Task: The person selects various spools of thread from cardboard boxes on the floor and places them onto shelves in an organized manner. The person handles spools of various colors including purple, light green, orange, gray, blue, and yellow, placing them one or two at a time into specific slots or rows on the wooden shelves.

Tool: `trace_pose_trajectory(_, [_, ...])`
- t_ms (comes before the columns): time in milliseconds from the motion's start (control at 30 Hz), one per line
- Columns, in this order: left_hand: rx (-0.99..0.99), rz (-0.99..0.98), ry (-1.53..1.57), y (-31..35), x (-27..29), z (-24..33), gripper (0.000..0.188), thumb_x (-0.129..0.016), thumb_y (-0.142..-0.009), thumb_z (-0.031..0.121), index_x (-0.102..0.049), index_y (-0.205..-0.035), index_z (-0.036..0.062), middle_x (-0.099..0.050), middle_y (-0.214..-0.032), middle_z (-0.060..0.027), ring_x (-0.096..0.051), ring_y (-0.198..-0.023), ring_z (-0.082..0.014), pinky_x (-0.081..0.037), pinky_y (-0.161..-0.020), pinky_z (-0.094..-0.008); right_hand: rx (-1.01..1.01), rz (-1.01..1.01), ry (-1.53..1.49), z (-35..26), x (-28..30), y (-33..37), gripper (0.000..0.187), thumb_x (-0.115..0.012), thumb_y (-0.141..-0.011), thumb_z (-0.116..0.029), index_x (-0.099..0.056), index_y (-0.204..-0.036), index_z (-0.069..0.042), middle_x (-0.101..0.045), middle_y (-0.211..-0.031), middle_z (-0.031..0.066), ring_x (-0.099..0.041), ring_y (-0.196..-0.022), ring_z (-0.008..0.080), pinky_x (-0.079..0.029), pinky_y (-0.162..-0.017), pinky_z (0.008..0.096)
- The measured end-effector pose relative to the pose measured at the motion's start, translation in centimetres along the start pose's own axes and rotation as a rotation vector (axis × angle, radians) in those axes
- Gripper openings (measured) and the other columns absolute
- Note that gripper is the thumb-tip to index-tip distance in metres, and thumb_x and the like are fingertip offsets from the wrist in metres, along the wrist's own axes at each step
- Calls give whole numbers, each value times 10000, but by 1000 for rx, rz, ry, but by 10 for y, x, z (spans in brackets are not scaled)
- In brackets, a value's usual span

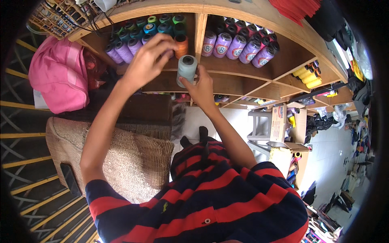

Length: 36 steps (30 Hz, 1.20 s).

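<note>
A pale grey-green thread spool (187, 71) stands upright in my right hand (201, 88), whose fingers and thumb close round its lower part. Just left of it, my left hand (150, 60) reaches into the shelf, its fingers bent and apart with nothing visible between them. Its fingertips come close to an orange thread spool (182, 46) beside the shelf's upright divider; whether they touch it I cannot tell. Behind the left hand are rows of lilac spools (123, 52), with teal and green spools (165, 28) farther back.
Right of the divider (200, 30), labelled purple spools (235, 46) stand before darker ones. Yellow spools (311, 77) lie in a compartment farther right. A pink bag (60, 77) is at the left, above woven matting (133, 158) with a phone (71, 179). An open cardboard box (279, 125) stands right.
</note>
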<state>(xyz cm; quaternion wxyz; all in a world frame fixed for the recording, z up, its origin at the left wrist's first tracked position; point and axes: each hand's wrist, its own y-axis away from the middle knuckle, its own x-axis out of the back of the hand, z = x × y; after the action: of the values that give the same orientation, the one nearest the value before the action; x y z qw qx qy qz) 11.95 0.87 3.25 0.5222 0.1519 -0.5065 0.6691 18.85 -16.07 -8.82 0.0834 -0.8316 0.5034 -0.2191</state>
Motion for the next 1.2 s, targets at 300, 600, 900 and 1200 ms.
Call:
trace_pose_trajectory(300, [43, -153, -574, -28, -38, -40, 414, -699, -746, 132, -564, -1136, 100, -497, -1171, -91, -466, -1120, -308, -405, -928, -468, -56, 68, -19, -13, 5, 8, 502, -790, -697, -176, -555, -1077, 53, -645, -943, 237, -646, -913, 380, -497, -774, 411])
trace_pose_trajectory(600, [102, -66, -526, -19, -58, -40, 436, -735, -688, 115, -540, -1074, 59, -484, -1152, -123, -480, -1107, -315, -457, -894, -434, -87, 130, -36, -27, 12, 18, 460, -784, -719, -163, -562, -1053, 60, -658, -955, 204, -666, -854, 284, -511, -753, 378])
trace_pose_trajectory(900, [68, -86, -365, 16, -26, -21, 337, -729, -721, 93, -526, -985, 38, -473, -1095, -118, -584, -937, -336, -502, -752, -426, 62, 170, 82, -33, 9, 14, 488, -772, -722, -150, -526, -1099, 38, -619, -972, 222, -631, -887, 363, -488, -764, 405])
trace_pose_trajectory(1200, [361, -203, -72, 71, 9, -11, 306, -745, -700, 71, -505, -879, 8, -531, -962, -128, -599, -854, -353, -478, -705, -439, 174, 182, 208, -34, -45, -31, 521, -653, -779, -12, -402, -1230, 60, -528, -1113, 294, -542, -993, 484, -453, -787, 510])
